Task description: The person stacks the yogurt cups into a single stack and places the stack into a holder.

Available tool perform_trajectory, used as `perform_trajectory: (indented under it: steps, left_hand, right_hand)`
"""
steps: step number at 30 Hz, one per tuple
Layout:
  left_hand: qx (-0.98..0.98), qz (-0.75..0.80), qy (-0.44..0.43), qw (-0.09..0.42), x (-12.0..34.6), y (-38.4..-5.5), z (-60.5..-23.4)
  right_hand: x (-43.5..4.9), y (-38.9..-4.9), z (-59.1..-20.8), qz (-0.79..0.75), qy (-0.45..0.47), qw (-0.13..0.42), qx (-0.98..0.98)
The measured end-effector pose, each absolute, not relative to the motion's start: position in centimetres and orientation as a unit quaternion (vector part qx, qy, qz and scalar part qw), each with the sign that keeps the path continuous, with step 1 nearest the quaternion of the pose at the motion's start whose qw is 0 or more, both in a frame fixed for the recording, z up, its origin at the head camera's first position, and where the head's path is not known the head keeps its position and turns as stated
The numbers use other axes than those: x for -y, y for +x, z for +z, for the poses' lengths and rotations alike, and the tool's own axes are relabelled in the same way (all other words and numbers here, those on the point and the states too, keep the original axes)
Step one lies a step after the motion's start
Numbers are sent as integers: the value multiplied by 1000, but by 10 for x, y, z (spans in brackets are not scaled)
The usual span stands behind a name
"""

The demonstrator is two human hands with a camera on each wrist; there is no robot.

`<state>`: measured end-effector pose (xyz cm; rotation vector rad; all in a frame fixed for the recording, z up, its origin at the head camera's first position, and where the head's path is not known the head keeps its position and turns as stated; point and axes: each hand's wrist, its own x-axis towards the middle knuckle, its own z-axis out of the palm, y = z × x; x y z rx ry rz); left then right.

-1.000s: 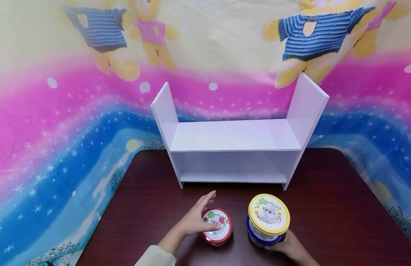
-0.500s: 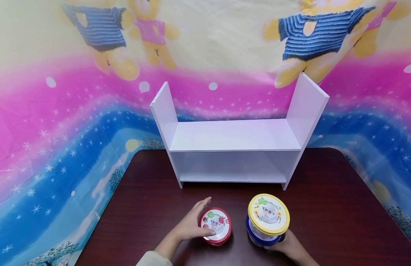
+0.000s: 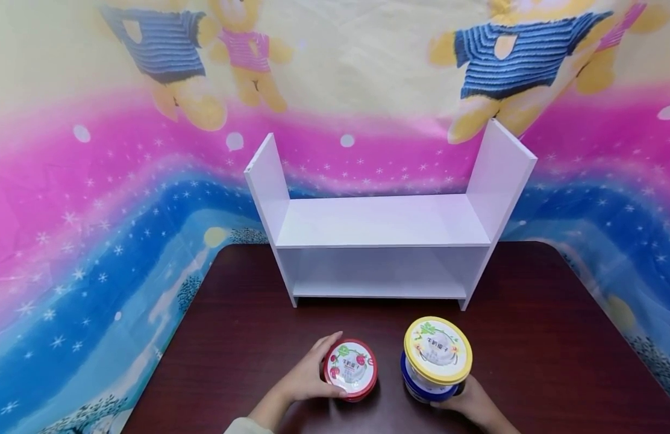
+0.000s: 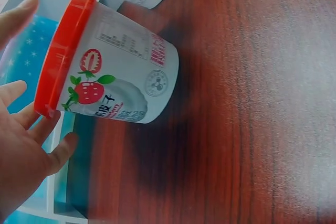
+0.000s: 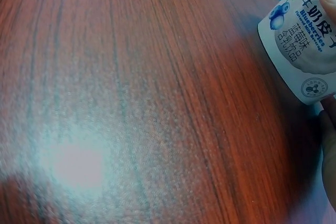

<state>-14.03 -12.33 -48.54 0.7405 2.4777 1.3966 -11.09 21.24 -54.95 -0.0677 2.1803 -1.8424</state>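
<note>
A white tub with a red lid and strawberry print [image 3: 350, 366] stands on the table; the left wrist view shows its printed side. My left hand [image 3: 308, 375] is spread around the left side of its lid, thumb at the near edge and fingers at the far edge. In the left wrist view, the fingers of the left hand [image 4: 23, 148] are at the lid's rim, the thumb apart from it. On the right, a yellow-lidded tub [image 3: 439, 349] is stacked on a blue-lidded blueberry tub [image 5: 307, 40]. My right hand [image 3: 473, 401] grips the lower tub from its right side.
A white two-tier shelf [image 3: 384, 223] stands behind the tubs, with tall side panels. The dark red wooden table [image 3: 557, 337] reaches out to both sides. A printed cloth backdrop [image 3: 346, 90] with bears hangs behind.
My left hand has moved down and left, from over the red lid to beside it, and its thumb has slid to the near edge. The right hand and stacked tubs stay put.
</note>
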Motion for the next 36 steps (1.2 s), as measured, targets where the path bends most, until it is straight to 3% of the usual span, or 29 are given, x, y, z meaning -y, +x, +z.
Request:
perform_trajectory:
  steps: [36]
  left_hand:
    - [-834, 497, 211, 113, 119, -133, -511]
  right_hand:
    - [-213, -111, -548, -635, -17, 147, -758]
